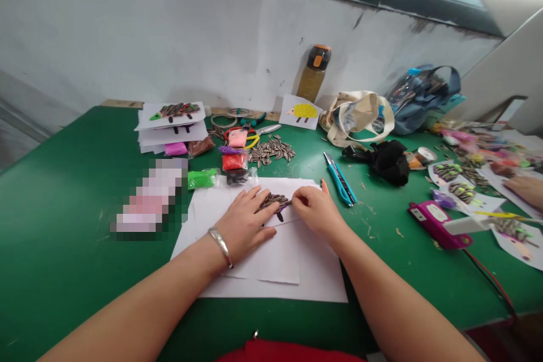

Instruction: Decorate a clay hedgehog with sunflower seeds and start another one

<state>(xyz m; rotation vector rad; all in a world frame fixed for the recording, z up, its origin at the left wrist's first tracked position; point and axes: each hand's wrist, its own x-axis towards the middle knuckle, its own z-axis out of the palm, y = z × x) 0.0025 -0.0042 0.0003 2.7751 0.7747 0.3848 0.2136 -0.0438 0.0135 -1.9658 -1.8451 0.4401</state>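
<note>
My left hand (245, 216), with a silver bracelet at the wrist, lies with fingers spread across white paper sheets (263, 263). Its fingers rest partly over a figure of sunflower seeds (274, 201) with a purple edge and a black leg. At the figure's right end, my right hand (314, 208) is closed in a pinch; a small dark tip shows by the fingertips, but what they grip is hidden. Behind the sheets lie a loose pile of sunflower seeds (271, 150) and bags of green clay (202, 179) and red clay (235, 160).
A blue utility knife (339, 181) lies right of the paper, near a black cloth item (388, 162). Scissors (257, 134) and stacked seed pictures (172, 124) are behind. A bottle (313, 73) stands by the wall. At right are a magenta device (439, 223) and another person's hand (526, 188).
</note>
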